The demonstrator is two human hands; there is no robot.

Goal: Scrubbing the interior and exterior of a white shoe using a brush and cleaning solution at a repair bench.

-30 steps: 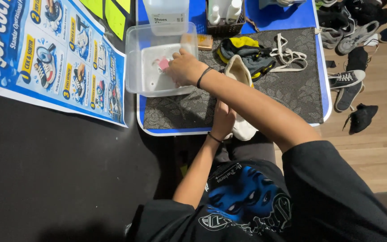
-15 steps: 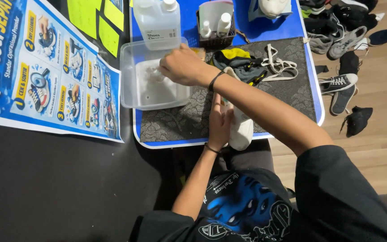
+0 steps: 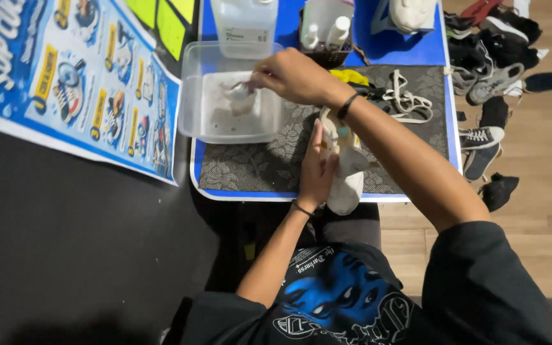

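Head view, looking straight down. The right hand (image 3: pixel 295 76) reaches across to the clear tub (image 3: pixel 193 96), fingers pinched together on a small brush (image 3: pixel 241 92) whose head hangs just over the cloudy water inside. The left hand (image 3: pixel 317 169) is clamped around a white shoe (image 3: pixel 346 182), which stands on end at the near edge of the mat (image 3: pixel 257 163), its toe poking past the table edge toward the person's lap.

To do this well, I'd say: let the brush shed its drips over the tub before it crosses to the shoe, so the mat stays dry. The left-hand grip looks firm, and it should be, since the shoe overhangs the edge and could slip into the lap under scrubbing pressure.

Now the surface. A blue table (image 3: pixel 378 48) carries the dark patterned mat. Behind the tub stands a big translucent jug (image 3: pixel 244 22); just beside it a basket with small bottles (image 3: pixel 327 32). A tangle of pale laces (image 3: pixel 407 99) lies on the mat to the right, something yellow and black next to it.

To the left, a blue poster (image 3: pixel 78 89) showing shoe pictures lies on a dark floor. To the right, a wooden floor (image 3: pixel 544 211) with several sneakers (image 3: pixel 487 80) scattered about, dark ones and grey ones.
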